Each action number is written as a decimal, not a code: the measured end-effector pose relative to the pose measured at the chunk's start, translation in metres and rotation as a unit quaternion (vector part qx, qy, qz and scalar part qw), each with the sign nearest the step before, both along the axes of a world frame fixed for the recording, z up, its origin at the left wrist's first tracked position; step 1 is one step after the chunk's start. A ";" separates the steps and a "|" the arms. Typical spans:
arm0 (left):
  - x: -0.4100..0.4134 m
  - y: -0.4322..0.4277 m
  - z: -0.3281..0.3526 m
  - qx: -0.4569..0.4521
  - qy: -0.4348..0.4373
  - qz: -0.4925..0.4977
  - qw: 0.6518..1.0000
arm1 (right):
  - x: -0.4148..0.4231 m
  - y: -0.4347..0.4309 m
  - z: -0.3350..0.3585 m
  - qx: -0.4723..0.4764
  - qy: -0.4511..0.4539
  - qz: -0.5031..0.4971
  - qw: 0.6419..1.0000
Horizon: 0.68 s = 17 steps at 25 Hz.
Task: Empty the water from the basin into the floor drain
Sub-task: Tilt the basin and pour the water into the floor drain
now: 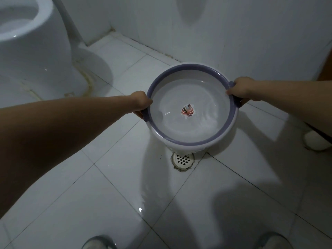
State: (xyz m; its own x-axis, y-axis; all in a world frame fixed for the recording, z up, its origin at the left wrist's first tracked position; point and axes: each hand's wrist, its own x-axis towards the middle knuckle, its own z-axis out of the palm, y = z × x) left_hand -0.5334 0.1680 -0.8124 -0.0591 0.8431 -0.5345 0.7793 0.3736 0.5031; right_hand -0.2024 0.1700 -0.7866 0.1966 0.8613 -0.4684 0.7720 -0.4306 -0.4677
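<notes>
The round basin (192,106), white with a purple rim, is tipped so its near edge dips toward the floor drain (183,159) just below it, its mouth facing up and toward the camera. Water pools against the near wall. The left hand (142,103) and right hand (239,88) clamp opposite side handles. A toilet (36,51) stands far left.

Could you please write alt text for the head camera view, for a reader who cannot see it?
Two hands, left hand and right hand, hold a white basin with a purple rim, still holding water, tipped toward the viewer just above a floor drain. The tiled floor below looks wet, and a toilet stands at left.
</notes>
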 end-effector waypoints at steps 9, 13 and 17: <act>0.000 0.001 -0.007 -0.005 -0.004 0.013 1.000 | 0.001 0.001 -0.005 -0.006 0.006 0.000 1.000; 0.000 0.001 -0.007 -0.005 -0.006 0.013 1.000 | 0.002 0.002 -0.007 0.001 0.009 0.002 1.000; 0.001 0.000 -0.008 -0.003 -0.004 0.011 1.000 | 0.001 0.001 -0.008 0.010 0.005 -0.003 1.000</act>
